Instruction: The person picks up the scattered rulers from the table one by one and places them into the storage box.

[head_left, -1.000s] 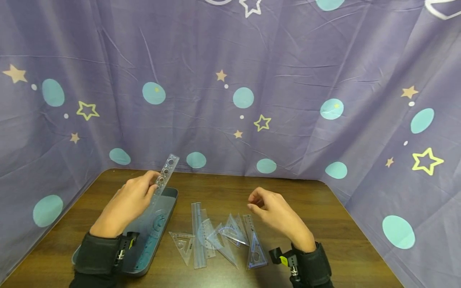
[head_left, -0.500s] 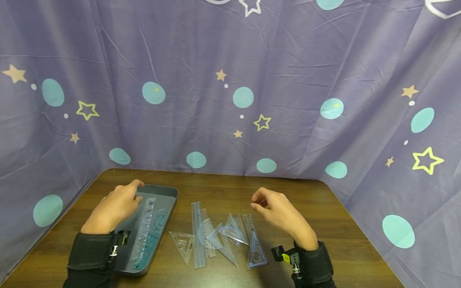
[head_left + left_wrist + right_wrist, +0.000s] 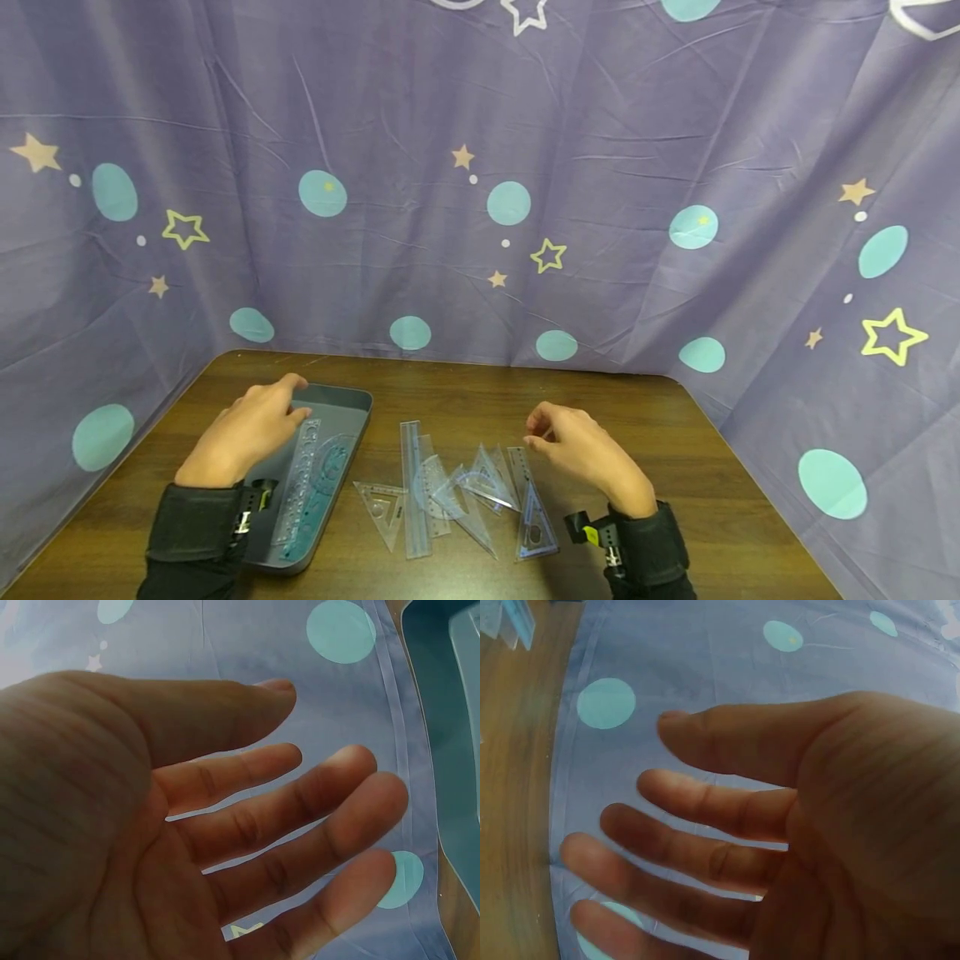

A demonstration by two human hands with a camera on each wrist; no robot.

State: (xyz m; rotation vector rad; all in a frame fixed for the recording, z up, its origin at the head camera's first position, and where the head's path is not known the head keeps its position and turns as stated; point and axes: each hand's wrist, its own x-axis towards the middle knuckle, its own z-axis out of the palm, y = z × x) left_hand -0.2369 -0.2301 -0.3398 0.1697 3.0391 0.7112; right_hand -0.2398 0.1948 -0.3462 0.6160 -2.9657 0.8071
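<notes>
My left hand [image 3: 243, 433], holding nothing, hovers over the left side of a grey-teal tray [image 3: 363, 417], its fingers apart and relaxed in the left wrist view. Inside the tray lies a clear ruler with round holes [image 3: 298, 483], beside a teal drawing template [image 3: 331, 468]. To the right, my right hand [image 3: 588, 454] hangs loosely bent above the table, also without anything in it. Nearest to it is a clear ruler [image 3: 517, 462] overlapping a blue-marked set square [image 3: 536, 532]. The right wrist view shows those fingers spread and bare.
Several clear rulers, set squares and a protractor overlap mid-table, among them a long ruler [image 3: 416, 500] and a small set square [image 3: 386, 512]. They lie on a brown wooden table [image 3: 637, 417]. A purple patterned cloth [image 3: 600, 125] surrounds the table's back and sides.
My left hand has lowered the holed ruler into the tray and let it go, then moved slightly right. The right hand has dipped slightly.
</notes>
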